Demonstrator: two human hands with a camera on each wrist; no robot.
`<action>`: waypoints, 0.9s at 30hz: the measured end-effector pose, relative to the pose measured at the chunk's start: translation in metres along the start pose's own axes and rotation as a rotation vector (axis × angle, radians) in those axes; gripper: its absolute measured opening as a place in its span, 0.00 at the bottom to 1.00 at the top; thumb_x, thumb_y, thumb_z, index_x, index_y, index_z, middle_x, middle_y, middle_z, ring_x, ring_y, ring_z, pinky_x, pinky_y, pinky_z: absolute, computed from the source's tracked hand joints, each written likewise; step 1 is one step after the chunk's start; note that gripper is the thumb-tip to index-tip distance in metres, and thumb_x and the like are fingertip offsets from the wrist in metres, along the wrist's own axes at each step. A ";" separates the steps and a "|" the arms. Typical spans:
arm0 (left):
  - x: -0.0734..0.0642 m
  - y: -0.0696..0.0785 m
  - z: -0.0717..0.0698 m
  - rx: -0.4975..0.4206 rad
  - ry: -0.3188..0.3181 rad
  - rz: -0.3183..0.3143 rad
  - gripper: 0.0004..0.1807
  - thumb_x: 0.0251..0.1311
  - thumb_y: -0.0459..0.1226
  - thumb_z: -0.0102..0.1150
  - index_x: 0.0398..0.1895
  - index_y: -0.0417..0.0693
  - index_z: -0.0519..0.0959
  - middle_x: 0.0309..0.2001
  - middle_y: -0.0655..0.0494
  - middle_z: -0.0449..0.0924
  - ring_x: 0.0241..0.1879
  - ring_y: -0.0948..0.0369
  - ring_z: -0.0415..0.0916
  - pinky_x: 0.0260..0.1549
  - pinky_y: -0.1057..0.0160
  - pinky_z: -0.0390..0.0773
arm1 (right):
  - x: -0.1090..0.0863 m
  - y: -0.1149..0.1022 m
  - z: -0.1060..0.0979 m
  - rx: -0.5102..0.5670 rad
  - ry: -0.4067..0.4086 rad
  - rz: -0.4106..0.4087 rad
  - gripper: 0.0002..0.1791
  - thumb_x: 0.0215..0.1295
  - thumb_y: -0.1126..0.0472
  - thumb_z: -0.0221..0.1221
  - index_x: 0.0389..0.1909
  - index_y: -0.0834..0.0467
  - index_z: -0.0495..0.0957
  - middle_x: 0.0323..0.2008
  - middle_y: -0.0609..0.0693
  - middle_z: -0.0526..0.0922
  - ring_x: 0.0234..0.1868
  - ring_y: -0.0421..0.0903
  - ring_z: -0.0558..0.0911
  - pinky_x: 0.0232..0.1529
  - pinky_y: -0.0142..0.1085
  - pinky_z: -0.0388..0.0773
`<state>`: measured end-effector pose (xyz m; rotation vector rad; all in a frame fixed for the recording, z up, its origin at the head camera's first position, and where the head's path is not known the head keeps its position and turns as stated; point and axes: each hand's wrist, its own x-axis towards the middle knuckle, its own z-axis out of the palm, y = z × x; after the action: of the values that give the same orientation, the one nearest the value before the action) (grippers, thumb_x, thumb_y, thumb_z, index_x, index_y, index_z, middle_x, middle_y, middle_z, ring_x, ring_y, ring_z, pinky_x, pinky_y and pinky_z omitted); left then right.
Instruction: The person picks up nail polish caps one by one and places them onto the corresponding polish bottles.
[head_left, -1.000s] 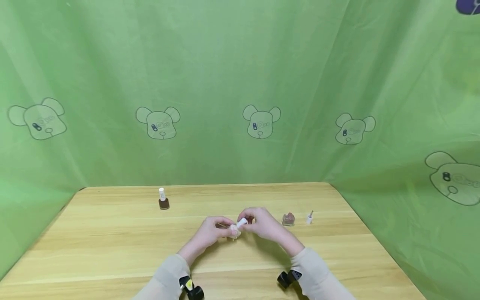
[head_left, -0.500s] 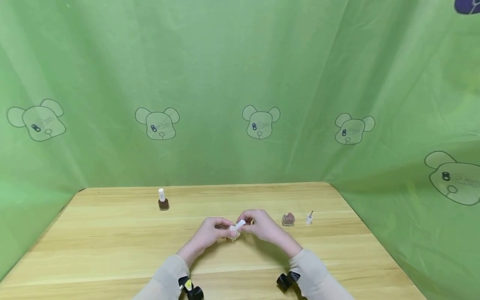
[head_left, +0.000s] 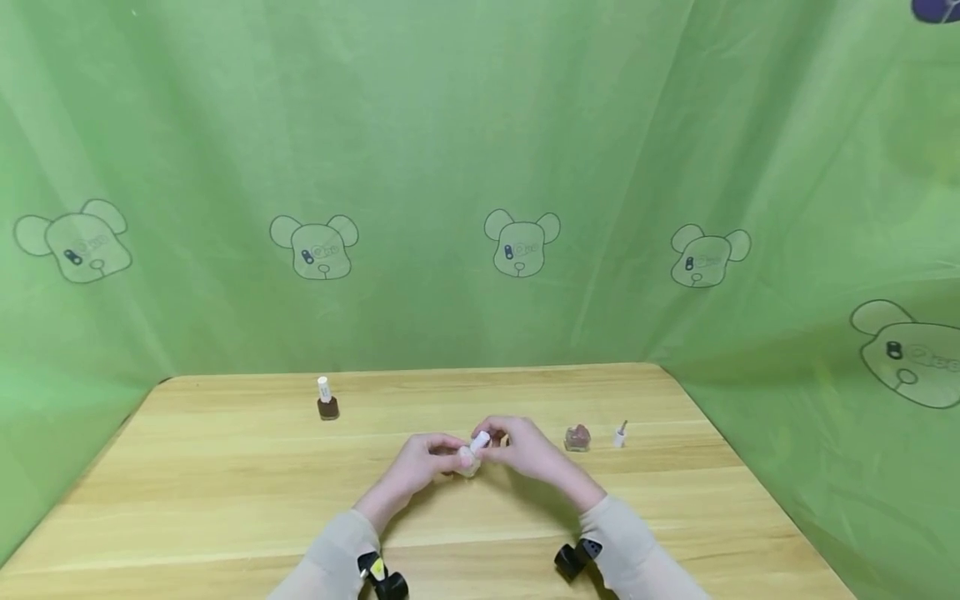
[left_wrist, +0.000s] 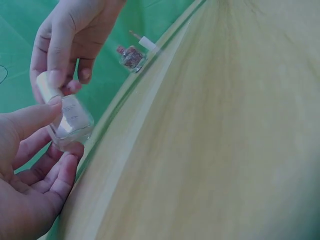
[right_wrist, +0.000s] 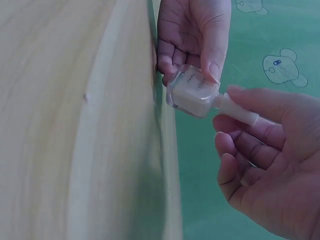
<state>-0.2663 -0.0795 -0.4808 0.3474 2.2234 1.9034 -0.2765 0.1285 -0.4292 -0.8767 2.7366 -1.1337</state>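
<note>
My left hand [head_left: 422,461] grips a clear nail polish bottle [right_wrist: 192,95] with pale contents and small print on its glass. The bottle is tilted, its top toward my right hand [head_left: 521,450]. Between thumb and fingers, that right hand pinches the white cap [right_wrist: 240,109]. A short bit of neck shows between cap and glass in the right wrist view; whether the cap is still threaded on, I cannot tell. To the right stands a glass bottle with pinkish contents [head_left: 577,438], without a cap. Beside it, a white cap [head_left: 619,437] stands with its brush pointing up.
A dark nail polish bottle with a white cap [head_left: 327,407] stands upright at the back left of the wooden table [head_left: 225,492]. Green curtains [head_left: 420,167] with printed bear heads hang behind the table and along its sides.
Both hands stay near the middle, holding the same bottle and cap. The white cap has tipped slightly and shifted a little; the right fingers have changed position on it slightly.
</note>
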 end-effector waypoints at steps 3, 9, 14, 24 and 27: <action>0.002 0.000 -0.001 -0.028 0.013 -0.003 0.19 0.56 0.38 0.68 0.48 0.37 0.82 0.43 0.46 0.86 0.36 0.64 0.79 0.38 0.65 0.81 | 0.003 0.004 0.000 0.103 0.020 0.056 0.21 0.61 0.54 0.64 0.55 0.57 0.78 0.41 0.48 0.84 0.43 0.43 0.78 0.44 0.34 0.76; 0.002 0.000 -0.003 -0.052 0.018 -0.001 0.19 0.57 0.38 0.67 0.50 0.36 0.81 0.46 0.44 0.85 0.38 0.64 0.80 0.41 0.65 0.81 | 0.006 0.010 0.001 0.348 0.031 0.101 0.24 0.66 0.55 0.59 0.62 0.57 0.73 0.58 0.57 0.80 0.58 0.53 0.77 0.60 0.48 0.73; 0.002 -0.003 -0.002 -0.070 0.006 -0.013 0.20 0.56 0.38 0.68 0.49 0.36 0.81 0.46 0.45 0.85 0.36 0.65 0.80 0.40 0.65 0.82 | 0.005 0.014 0.006 0.411 -0.008 0.089 0.23 0.67 0.57 0.59 0.61 0.59 0.74 0.61 0.58 0.78 0.61 0.55 0.76 0.57 0.44 0.74; 0.001 -0.003 -0.002 -0.040 0.003 -0.021 0.20 0.58 0.40 0.67 0.50 0.38 0.81 0.44 0.48 0.85 0.36 0.65 0.79 0.39 0.64 0.81 | 0.004 0.011 0.009 0.422 0.046 0.120 0.18 0.65 0.57 0.62 0.53 0.62 0.80 0.54 0.58 0.83 0.52 0.45 0.80 0.49 0.36 0.76; 0.001 -0.001 -0.002 -0.044 0.000 -0.021 0.20 0.58 0.40 0.67 0.50 0.37 0.81 0.44 0.48 0.86 0.34 0.65 0.79 0.38 0.64 0.81 | 0.004 0.009 0.010 0.403 0.078 0.125 0.18 0.63 0.57 0.63 0.51 0.61 0.81 0.53 0.58 0.84 0.50 0.45 0.81 0.48 0.36 0.77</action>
<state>-0.2678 -0.0809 -0.4818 0.3162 2.1730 1.9380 -0.2817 0.1255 -0.4415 -0.6101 2.4375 -1.6388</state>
